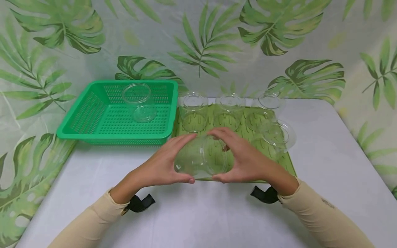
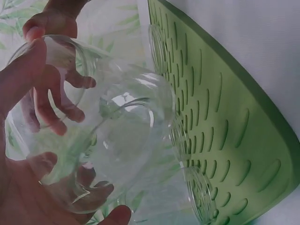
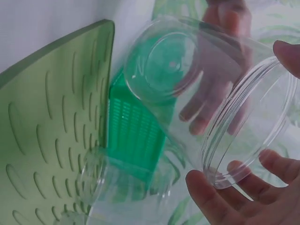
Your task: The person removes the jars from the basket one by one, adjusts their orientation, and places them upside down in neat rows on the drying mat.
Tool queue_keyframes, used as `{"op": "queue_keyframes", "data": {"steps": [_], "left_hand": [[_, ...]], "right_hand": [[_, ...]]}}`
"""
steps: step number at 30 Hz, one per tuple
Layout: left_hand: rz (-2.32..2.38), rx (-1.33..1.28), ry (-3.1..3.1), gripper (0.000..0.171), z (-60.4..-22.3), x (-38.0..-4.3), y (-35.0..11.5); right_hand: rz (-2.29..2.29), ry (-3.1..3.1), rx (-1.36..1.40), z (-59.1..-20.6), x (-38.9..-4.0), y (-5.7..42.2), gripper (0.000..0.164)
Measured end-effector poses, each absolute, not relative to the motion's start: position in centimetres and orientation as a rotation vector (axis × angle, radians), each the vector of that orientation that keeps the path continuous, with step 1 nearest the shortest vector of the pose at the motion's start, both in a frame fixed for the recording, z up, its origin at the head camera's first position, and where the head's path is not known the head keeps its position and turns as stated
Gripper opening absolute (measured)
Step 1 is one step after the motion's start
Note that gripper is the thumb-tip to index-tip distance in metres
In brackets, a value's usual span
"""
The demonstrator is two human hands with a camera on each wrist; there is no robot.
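Observation:
A clear plastic jar lies sideways between both hands, held above the front part of a green ridged mat. My left hand grips its base end, fingers over the far side and thumb at the near side. The right hand curls round the rim end; threads on the jar's open mouth show in the right wrist view. Behind the hands, several similar jars stand upside down on the mat, and the one at the right front is closest to the right hand.
To the left of the mat is a green slotted basket, with one clear jar standing mouth up inside. A leaf-print cloth hangs behind the white table.

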State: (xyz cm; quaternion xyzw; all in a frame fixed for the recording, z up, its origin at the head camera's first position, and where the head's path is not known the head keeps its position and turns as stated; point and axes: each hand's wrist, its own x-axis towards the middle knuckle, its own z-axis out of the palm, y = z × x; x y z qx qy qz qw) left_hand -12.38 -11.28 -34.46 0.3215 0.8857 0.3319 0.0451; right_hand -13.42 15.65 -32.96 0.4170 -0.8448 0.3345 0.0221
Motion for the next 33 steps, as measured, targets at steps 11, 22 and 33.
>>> {"op": "queue_keyframes", "data": {"steps": [11,22,33], "left_hand": [[1.241,0.834,2.628,0.119,-34.7,-12.1,-11.8],[1.379,0.921,2.501,0.118,-35.4,-12.0,-12.5],[1.393,0.898,2.558,0.113,-34.4,-11.8,-12.6]], "right_hand": [[1.234,-2.551,1.256,-32.2,-13.3,17.0,0.105],[1.279,-2.479,1.296,-32.1,-13.3,17.4,0.103],[1.263,-2.477,1.311,-32.2,-13.5,18.1,0.105]]}}
